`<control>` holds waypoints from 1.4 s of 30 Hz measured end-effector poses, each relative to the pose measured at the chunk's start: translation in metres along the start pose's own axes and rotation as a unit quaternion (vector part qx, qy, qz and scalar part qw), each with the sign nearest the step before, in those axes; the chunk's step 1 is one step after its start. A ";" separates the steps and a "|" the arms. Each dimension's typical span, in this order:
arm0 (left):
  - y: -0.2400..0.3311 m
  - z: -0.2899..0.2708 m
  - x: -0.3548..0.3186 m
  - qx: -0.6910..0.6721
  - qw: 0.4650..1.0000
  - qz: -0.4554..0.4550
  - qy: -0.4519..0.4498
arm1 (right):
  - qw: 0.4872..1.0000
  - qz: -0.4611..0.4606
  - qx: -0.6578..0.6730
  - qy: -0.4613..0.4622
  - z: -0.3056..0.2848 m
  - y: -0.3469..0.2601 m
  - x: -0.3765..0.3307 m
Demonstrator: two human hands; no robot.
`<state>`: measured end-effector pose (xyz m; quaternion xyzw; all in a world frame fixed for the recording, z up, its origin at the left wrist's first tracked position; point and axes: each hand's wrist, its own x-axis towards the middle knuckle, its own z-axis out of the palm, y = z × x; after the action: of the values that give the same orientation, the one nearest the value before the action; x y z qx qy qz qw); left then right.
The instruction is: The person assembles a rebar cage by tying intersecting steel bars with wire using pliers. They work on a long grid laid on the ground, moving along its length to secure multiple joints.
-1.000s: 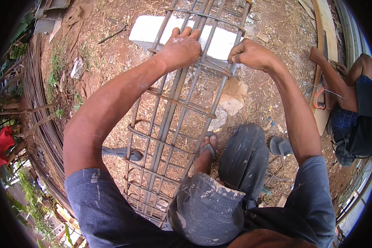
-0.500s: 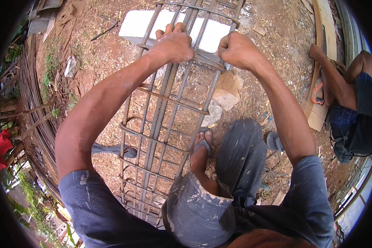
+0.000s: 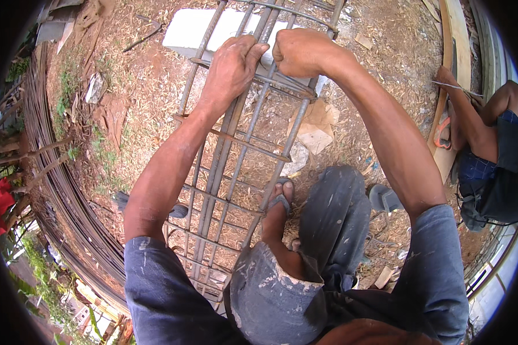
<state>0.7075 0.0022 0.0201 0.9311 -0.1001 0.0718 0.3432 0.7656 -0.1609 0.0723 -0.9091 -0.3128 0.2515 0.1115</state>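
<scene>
Both hands work at the far end of a rebar cage, a long frame of steel bars ringed by stirrups, which runs from between the person's knees up and away over the dirt ground. The left hand lies over the bars near the top, its grip closed around a long bar where a stirrup crosses. The right hand sits just beside it, fingers nearly touching the left, its grip a tight fist clamped at the same crossing; what it pinches inside the fist cannot be told. The cage's far end rests on a white block. The person's foot in a sandal is set against the right-hand bar lower down, with a grey trouser knee beside it. Scraps of cardboard lie under the cage on straw-littered earth. A curved stack of long rods sweeps along the left. At the right edge another person sits by a wooden plank, one hand on it, well apart from the cage.
</scene>
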 end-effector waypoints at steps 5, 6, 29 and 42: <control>0.000 0.006 0.007 -0.041 0.998 -0.037 0.021 | 0.998 0.032 0.034 -0.037 0.001 -0.031 -0.016; 0.000 0.006 0.006 -0.041 0.998 -0.040 0.014 | 0.996 0.053 0.055 -0.044 0.003 -0.030 -0.017; 0.039 -0.005 0.005 -0.045 0.980 -0.189 0.053 | 0.991 0.038 0.100 0.081 0.038 -0.007 -0.025; 0.076 0.029 -0.078 -0.130 0.964 -0.087 0.214 | 0.979 0.094 0.176 0.035 0.031 -0.010 -0.027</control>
<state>0.6157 -0.0629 0.0296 0.8467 0.0489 0.2259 0.4793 0.7256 -0.1688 0.0602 -0.9090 -0.1729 0.2797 0.2562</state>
